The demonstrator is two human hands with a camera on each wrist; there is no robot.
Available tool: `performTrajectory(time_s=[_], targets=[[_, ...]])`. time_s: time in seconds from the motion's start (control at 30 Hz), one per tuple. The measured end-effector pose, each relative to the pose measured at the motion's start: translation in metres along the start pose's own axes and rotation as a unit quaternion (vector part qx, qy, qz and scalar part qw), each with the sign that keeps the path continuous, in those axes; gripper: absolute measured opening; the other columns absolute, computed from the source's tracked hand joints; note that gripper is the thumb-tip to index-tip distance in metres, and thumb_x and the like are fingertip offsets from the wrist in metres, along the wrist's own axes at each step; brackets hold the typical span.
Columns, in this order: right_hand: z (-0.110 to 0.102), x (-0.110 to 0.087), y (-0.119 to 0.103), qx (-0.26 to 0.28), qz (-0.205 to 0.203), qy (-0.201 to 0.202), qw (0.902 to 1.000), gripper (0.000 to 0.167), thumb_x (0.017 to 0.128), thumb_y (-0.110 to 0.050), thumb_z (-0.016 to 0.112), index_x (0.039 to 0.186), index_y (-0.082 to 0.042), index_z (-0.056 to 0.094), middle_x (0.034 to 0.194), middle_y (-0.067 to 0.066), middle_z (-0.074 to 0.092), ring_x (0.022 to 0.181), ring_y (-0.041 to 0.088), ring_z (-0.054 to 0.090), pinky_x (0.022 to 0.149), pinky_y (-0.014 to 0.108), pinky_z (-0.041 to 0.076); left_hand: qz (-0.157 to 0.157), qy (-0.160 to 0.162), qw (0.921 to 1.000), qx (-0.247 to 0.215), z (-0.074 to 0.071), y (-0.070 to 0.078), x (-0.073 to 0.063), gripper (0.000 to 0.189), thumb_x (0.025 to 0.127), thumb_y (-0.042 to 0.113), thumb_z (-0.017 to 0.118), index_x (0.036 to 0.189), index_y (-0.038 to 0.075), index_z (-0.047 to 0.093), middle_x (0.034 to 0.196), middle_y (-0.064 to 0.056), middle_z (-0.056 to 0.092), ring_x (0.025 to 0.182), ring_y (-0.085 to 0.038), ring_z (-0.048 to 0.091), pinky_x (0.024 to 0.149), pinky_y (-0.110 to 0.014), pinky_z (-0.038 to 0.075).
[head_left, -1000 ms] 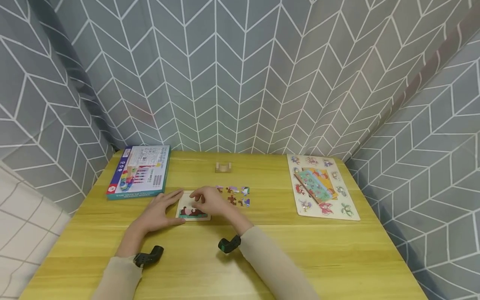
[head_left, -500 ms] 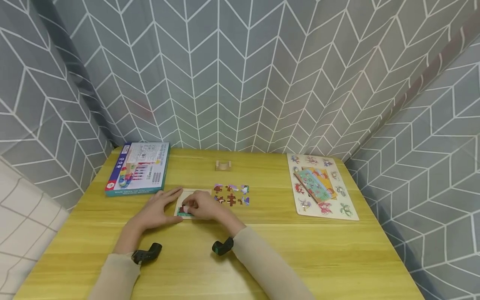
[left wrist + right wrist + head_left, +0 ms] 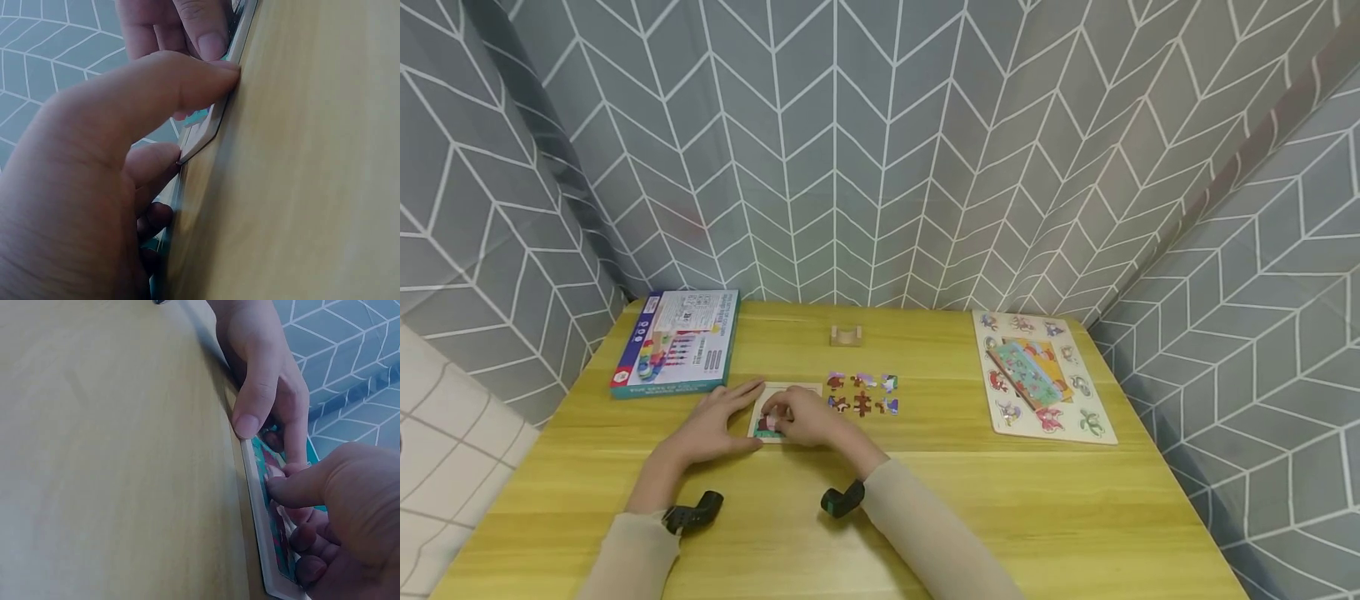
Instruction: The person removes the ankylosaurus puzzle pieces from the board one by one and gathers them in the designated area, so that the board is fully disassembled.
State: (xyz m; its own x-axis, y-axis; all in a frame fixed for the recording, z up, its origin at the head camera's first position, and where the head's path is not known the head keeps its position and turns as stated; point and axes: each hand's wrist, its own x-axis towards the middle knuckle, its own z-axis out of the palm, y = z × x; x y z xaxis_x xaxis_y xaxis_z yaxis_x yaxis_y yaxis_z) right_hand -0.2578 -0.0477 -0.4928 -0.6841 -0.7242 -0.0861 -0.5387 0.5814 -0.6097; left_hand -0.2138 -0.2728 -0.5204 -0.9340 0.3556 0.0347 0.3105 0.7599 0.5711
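Observation:
A small jigsaw puzzle tray [image 3: 797,386] with a pale rim lies on the table, a teal and dark red picture along its near side. My left hand [image 3: 711,425] holds its left end, thumb at the near edge and fingers at the left side. Over the tray, my right hand [image 3: 805,417] pinches a pinkish jigsaw piece [image 3: 772,423] down at the picture; the fingers hide much of it. In the right wrist view the thumb lies on this piece, beside the tray's rim. Several loose jigsaw pieces [image 3: 862,404] lie just right of the tray.
A boxed toy set [image 3: 677,342] lies at the back left. Near the back edge stands a small wooden holder [image 3: 846,336]. On the right, a white animal puzzle board [image 3: 1052,429] bears a green picture puzzle [image 3: 1028,371] and an orange one. A patterned curtain hangs behind the table.
My right hand has come down and left onto the tray's near-left part, its raised fingers now closing on the pinkish piece. The left hand has stayed at the tray's left end.

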Motion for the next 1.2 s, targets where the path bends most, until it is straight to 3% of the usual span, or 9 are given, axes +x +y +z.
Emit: performTrajectory(time_s=[0.3, 0.5, 0.63, 0.93, 1.1, 1.2], targets=[[0.002, -0.003, 0.001, 0.011, -0.020, 0.008, 0.9997, 0.027, 0.102, -0.007, 0.069, 0.128, -0.008, 0.074, 0.111, 0.002, 0.075, 0.089, 0.004, 0.065, 0.080, 0.016, 0.053, -0.004, 0.000, 1.0000, -0.003, 0.002, 0.000, -0.001, 0.094, 0.086, 0.049, 0.084, 0.163, 0.013, 0.044, 0.170, -0.014, 0.038, 0.147, -0.054, 0.031, 0.112, -0.079, 0.027], [-0.001, -0.003, 0.000, 0.010, -0.033, -0.004, 0.9994, 0.038, 0.096, -0.013, 0.081, 0.132, -0.005, 0.072, 0.108, 0.001, 0.075, 0.086, 0.000, 0.063, 0.078, 0.012, 0.051, -0.004, 0.003, 1.0000, 0.005, 0.001, 0.000, -0.002, 0.094, 0.086, 0.051, 0.083, 0.163, 0.013, 0.045, 0.170, -0.013, 0.039, 0.144, -0.050, 0.035, 0.112, -0.077, 0.031], [-0.005, -0.001, 0.000, 0.004, -0.024, -0.021, 0.9995, 0.044, 0.093, -0.017, 0.085, 0.133, -0.006, 0.072, 0.111, 0.001, 0.077, 0.089, 0.001, 0.064, 0.079, 0.012, 0.051, -0.001, 0.007, 0.9999, 0.010, 0.001, 0.002, -0.001, 0.094, 0.086, 0.051, 0.084, 0.163, 0.013, 0.045, 0.169, -0.013, 0.040, 0.135, -0.042, 0.042, 0.109, -0.074, 0.036], [-0.011, 0.002, -0.001, 0.012, -0.002, -0.042, 0.9990, 0.042, 0.093, -0.017, 0.083, 0.132, -0.006, 0.073, 0.113, 0.000, 0.076, 0.093, 0.003, 0.065, 0.081, 0.016, 0.053, 0.003, 0.005, 1.0000, 0.001, 0.003, 0.000, 0.000, 0.095, 0.085, 0.049, 0.085, 0.163, 0.012, 0.045, 0.171, -0.010, 0.038, 0.146, -0.048, 0.033, 0.114, -0.076, 0.028], [-0.013, -0.007, -0.001, 0.048, 0.010, -0.015, 0.9987, 0.044, 0.095, -0.016, 0.078, 0.137, -0.006, 0.069, 0.114, 0.003, 0.075, 0.092, 0.004, 0.066, 0.081, 0.018, 0.054, 0.000, 0.004, 1.0000, 0.000, 0.003, -0.002, 0.000, 0.095, 0.085, 0.048, 0.086, 0.163, 0.012, 0.045, 0.171, -0.010, 0.038, 0.145, -0.048, 0.034, 0.114, -0.076, 0.028], [-0.017, -0.018, 0.002, 0.070, 0.017, 0.029, 0.9970, 0.044, 0.096, -0.015, 0.078, 0.138, -0.006, 0.069, 0.114, 0.003, 0.073, 0.088, 0.006, 0.063, 0.075, 0.020, 0.053, 0.001, 0.005, 1.0000, 0.005, 0.003, -0.002, 0.001, 0.096, 0.085, 0.048, 0.086, 0.163, 0.012, 0.044, 0.170, -0.011, 0.038, 0.138, -0.043, 0.039, 0.112, -0.074, 0.032]])
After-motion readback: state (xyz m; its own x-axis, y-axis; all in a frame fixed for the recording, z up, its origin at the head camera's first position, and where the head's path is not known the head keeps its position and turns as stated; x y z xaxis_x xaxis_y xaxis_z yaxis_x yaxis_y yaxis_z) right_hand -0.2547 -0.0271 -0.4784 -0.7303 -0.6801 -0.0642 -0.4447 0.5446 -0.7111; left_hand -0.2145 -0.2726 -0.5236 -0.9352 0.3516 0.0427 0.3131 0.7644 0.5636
